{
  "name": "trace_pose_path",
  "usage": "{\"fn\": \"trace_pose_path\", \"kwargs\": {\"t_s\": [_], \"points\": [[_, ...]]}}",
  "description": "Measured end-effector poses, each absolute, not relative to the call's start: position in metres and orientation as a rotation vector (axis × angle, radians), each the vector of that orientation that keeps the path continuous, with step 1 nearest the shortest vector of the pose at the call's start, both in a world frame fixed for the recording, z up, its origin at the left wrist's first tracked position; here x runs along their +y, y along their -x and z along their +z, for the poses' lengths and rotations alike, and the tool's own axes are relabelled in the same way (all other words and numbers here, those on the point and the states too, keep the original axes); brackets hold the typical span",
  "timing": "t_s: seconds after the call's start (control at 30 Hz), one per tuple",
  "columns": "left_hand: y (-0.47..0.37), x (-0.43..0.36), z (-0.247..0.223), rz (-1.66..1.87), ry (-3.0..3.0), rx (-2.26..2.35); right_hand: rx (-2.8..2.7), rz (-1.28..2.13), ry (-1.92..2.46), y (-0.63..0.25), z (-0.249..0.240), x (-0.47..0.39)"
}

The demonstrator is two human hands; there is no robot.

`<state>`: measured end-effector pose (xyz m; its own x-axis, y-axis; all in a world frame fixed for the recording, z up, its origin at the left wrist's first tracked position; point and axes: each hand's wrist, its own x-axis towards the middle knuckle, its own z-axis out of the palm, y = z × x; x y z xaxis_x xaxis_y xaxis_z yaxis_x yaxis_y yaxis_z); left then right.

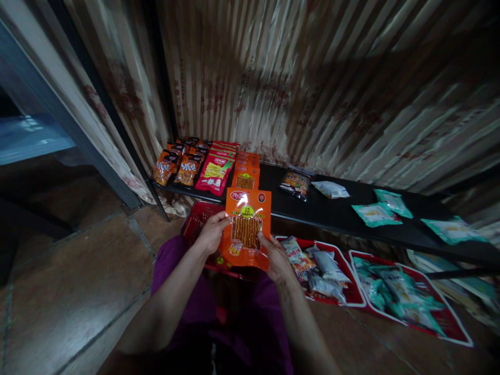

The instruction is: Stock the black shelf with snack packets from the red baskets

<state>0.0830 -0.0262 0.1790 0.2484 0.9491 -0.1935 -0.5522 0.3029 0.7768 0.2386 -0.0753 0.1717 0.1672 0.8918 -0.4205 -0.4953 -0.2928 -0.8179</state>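
Observation:
An orange snack packet (247, 229) with a clear window is held upright between my two hands, above a red basket (195, 219). My left hand (213, 232) pinches its left edge, and my right hand (274, 256) grips its lower right side. Just behind it, a row of similar orange packets (245, 180) lies on the black shelf (332, 211). Left of that row are pink-red packets (215, 172) and black-and-orange packets (188, 169). What lies in the basket under the held packet is mostly hidden.
On the shelf's right lie a dark packet (296, 183), a white packet (330, 189) and several green packets (377, 214). Two red baskets stand below, one with white packets (327, 265), one with green packets (402, 286). A striped curtain (273, 78) hangs behind.

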Motion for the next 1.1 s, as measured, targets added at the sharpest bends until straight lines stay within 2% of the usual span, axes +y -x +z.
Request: {"fn": "trace_pose_path", "kwargs": {"t_s": [0.3,0.5,0.87,1.1], "points": [[-0.082,-0.025,0.176,1.171,-0.667,0.782,-0.609,1.276,1.114,-0.255,0.182,-0.052],[-0.081,-0.026,0.182,1.181,-0.582,0.780,-0.509,1.214,1.157,-0.253,0.180,-0.043],[-0.062,-0.049,0.177,0.840,-0.777,0.738,-0.335,1.099,1.194,-0.264,0.187,-0.026],[-0.062,-0.049,0.175,0.934,-0.750,0.853,-0.379,1.135,1.161,-0.261,0.191,-0.023]]}}
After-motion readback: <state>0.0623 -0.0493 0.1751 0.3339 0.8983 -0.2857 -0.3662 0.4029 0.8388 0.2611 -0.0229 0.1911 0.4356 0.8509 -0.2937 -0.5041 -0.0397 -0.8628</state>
